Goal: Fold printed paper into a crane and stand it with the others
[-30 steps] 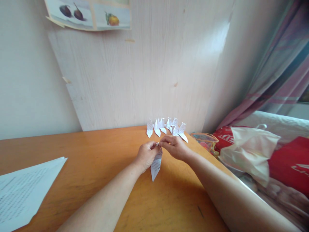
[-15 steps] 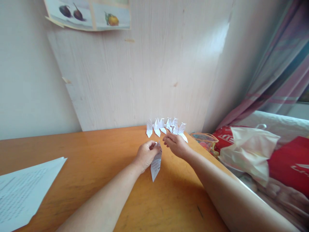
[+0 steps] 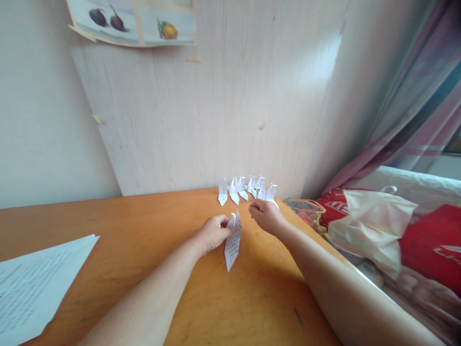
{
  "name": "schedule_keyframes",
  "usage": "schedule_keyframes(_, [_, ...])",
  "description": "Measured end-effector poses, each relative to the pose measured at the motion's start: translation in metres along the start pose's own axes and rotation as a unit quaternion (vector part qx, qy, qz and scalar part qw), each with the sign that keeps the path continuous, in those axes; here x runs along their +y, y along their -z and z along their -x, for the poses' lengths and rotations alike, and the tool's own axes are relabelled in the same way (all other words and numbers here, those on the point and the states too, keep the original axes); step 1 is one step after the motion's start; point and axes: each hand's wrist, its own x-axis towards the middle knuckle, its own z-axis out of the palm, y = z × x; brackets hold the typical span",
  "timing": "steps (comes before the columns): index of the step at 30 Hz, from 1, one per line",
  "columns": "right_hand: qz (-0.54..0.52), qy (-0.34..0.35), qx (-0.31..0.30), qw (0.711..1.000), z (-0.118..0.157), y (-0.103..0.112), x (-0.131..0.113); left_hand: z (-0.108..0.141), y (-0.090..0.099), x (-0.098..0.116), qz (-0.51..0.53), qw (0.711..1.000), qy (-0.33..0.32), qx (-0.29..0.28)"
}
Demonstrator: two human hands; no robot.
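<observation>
A folded paper crane (image 3: 233,246), white with printed text, rests on the wooden table (image 3: 151,269) in front of me, its pointed end toward me. My left hand (image 3: 213,234) pinches it at its left side between thumb and fingers; the fingertips are partly hidden. To the right of the crane, apart from it, hovers my right hand (image 3: 268,216) with its fingers curled together, and nothing shows in them. Behind both hands, several similar paper cranes (image 3: 237,190) stand in a row by the wall; my right hand partly covers the rightmost ones.
Printed sheets (image 3: 39,288) lie on the table at the left. Past the table's right edge are a red bag (image 3: 432,245), a cream plastic bag (image 3: 370,221) and an orange-rimmed mesh container (image 3: 306,206). A wood-grain board (image 3: 216,110) stands behind the table.
My left hand has shifted left along the crane, uncovering its top part. My right hand has drawn slightly right, away from the crane. The crane has stayed in place.
</observation>
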Motion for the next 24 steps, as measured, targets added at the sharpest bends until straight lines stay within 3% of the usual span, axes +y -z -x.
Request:
schedule_keyframes(6, [0.019, -0.002, -0.010, 1.000, 0.004, -0.002, -0.005, -0.005, 0.002, 0.003, 0.012, 0.996, -0.018, 0.088])
schedule_keyframes(13, [0.006, 0.036, -0.069, 0.997, 0.016, -0.017, -0.016, -0.011, 0.007, -0.003, 0.024, 0.985, -0.027, 0.168])
schedule_keyframes(20, [-0.157, -0.055, -0.151, 0.974, 0.022, -0.036, -0.019, -0.016, 0.010, -0.012, 0.041, 0.978, -0.032, 0.204])
schedule_keyframes(24, [-0.195, -0.063, -0.161, 0.965, 0.022, -0.046, -0.015, -0.018, 0.008, -0.013, 0.052, 0.977, -0.035, 0.205])
